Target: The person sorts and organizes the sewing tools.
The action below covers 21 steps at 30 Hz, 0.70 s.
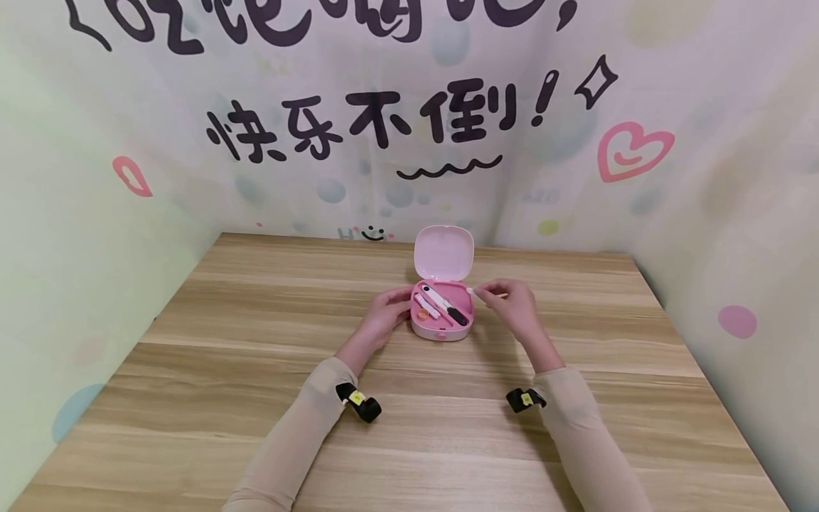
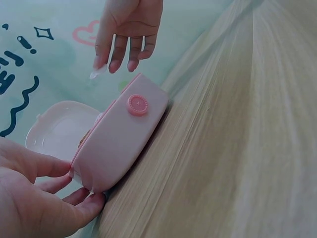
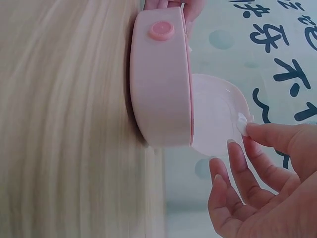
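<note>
A small pink box (image 1: 422, 332) stands on the table with its hinged lid (image 1: 444, 252) raised at the back. Inside lie a slim white tool with a black end (image 1: 457, 316), a short white-and-pink piece (image 1: 426, 306) and a little orange round item (image 1: 423, 313). My left hand (image 1: 384, 314) holds the box by its left side, thumb near the rim and fingertips low on the wall. At the box's right rim, my right hand (image 1: 515, 307) pinches a tiny whitish, translucent piece (image 3: 242, 124) between thumb and index finger, the other fingers loosely bent.
The wood-grain table (image 1: 409, 455) reaches back to a printed cloth backdrop (image 1: 320, 192) close behind the box. Cloth also hangs along both sides. A black wrist camera (image 1: 360, 402) sits on the left sleeve, another camera (image 1: 525, 400) on the right.
</note>
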{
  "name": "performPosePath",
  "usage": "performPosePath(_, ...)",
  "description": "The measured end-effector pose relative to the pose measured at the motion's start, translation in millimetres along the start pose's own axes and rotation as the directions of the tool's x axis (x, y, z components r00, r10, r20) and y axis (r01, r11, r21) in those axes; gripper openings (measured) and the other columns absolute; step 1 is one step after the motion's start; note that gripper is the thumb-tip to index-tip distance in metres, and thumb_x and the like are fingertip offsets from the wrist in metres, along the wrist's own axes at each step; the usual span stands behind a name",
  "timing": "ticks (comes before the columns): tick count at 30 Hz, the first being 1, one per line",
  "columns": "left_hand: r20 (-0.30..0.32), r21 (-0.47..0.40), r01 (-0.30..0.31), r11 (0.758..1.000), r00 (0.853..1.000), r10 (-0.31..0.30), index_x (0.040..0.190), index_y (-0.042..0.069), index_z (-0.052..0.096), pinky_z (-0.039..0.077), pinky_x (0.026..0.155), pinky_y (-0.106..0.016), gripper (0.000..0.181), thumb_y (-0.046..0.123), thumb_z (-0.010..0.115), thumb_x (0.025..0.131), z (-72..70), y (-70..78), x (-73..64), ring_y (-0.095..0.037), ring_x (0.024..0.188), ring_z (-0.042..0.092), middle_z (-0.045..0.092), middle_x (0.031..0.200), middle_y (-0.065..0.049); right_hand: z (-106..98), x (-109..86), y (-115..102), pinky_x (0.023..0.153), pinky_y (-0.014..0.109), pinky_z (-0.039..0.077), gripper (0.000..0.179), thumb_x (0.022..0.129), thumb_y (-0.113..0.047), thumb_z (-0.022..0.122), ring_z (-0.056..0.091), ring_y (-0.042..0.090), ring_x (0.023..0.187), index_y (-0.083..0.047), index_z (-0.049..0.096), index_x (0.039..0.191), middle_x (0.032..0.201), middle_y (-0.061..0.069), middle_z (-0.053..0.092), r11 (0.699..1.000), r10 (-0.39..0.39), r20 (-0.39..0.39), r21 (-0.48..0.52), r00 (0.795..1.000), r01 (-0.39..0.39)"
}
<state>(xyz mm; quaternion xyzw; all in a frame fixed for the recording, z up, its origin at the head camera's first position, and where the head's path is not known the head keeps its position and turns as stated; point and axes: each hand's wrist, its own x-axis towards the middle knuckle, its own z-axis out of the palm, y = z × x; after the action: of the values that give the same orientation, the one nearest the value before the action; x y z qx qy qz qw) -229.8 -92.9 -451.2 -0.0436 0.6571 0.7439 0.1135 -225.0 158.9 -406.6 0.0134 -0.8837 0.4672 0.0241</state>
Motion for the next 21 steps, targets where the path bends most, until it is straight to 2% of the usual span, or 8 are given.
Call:
performPosePath(9,-0.002,-0.014,-0.015,1.0,1.0,0.015,0.148,-0.004,0.055,0.047,0.12,-0.046,0.042,-0.003,0.054,0.106,4.3,-0.3,3.0,-0.036,0.142,0.054,0.055,0.153,-0.025,1.7,2.3,1.7,0.069,0.02,0.052,0.026,0.102,-0.018,0.072,0.066,0.023,0.085,0.005,0.077,0.11,0.104,0.021,0.074,1.0,-0.006,-0.01,0.025,1.0,0.006)
performPosePath(21,-0.012,-0.011,-0.037,0.999,0.999,0.037,0.148,-0.006,0.055,0.047,0.119,-0.047,0.042,-0.006,0.053,0.105,3.2,-1.9,-0.4,-0.038,0.142,0.053,0.054,0.152,-0.027,9.7,1.7,4.8,0.072,0.022,0.051,0.023,0.101,-0.016,0.072,0.064,0.028,0.095,0.005,0.078,0.108,0.103,0.02,0.076,1.0,-0.01,0.005,0.03,1.0,0.01)
